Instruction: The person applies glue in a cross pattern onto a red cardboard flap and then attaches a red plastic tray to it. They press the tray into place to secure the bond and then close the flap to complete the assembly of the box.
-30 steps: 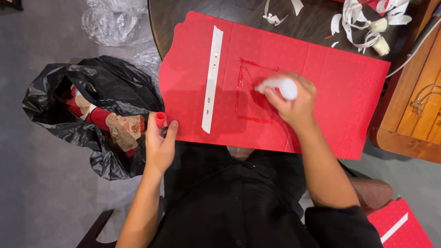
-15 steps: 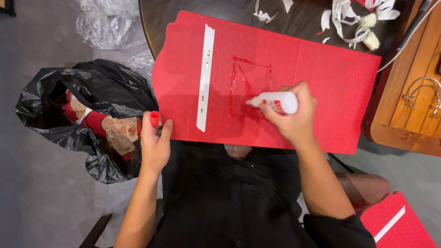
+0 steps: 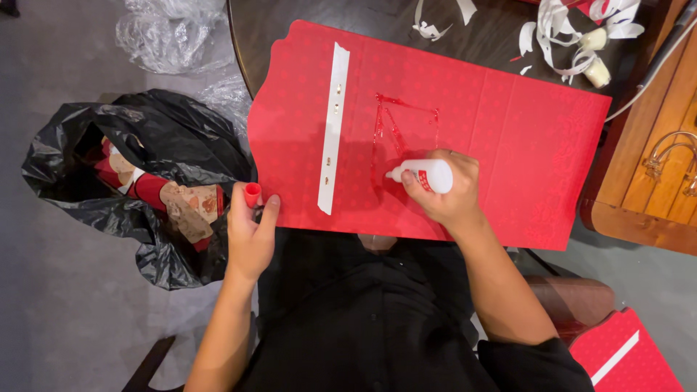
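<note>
**Trainee:** What is the status of each hand?

**Instructor:** The right hand (image 3: 443, 192) has its fingers wrapped closed around a small white plastic glue bottle with a red label (image 3: 425, 176). The left hand (image 3: 250, 236) pinches a small red plastic cap (image 3: 252, 194) between thumb and fingers, and rests at the near left edge of the large flat red card sheet (image 3: 537, 145).

**Trainee:** Where is the bottle, and how is it oriented?

**Instructor:** It sits over the middle of the sheet, near the front edge. Its long axis runs roughly left to right across the picture, almost level with the sheet. The nozzle points left, at the lower end of the glossy wet glue outline (image 3: 396, 120). Whether the tip touches the card cannot be told.

**Trainee:** How is this step done well?

**Instructor:** In my judgement:
1. Squeeze evenly, so the bead stays thin and unbroken.
2. Keep the tip close to the card and follow the outline's edge.
3. Keep wrist and sleeve off the wet lines.
4. Steady the sheet with the left hand; part of it overhangs the dark wooden table (image 3: 494, 36).
5. Avoid the long white paper strip (image 3: 333, 127) lying to the left of the glue.
</note>
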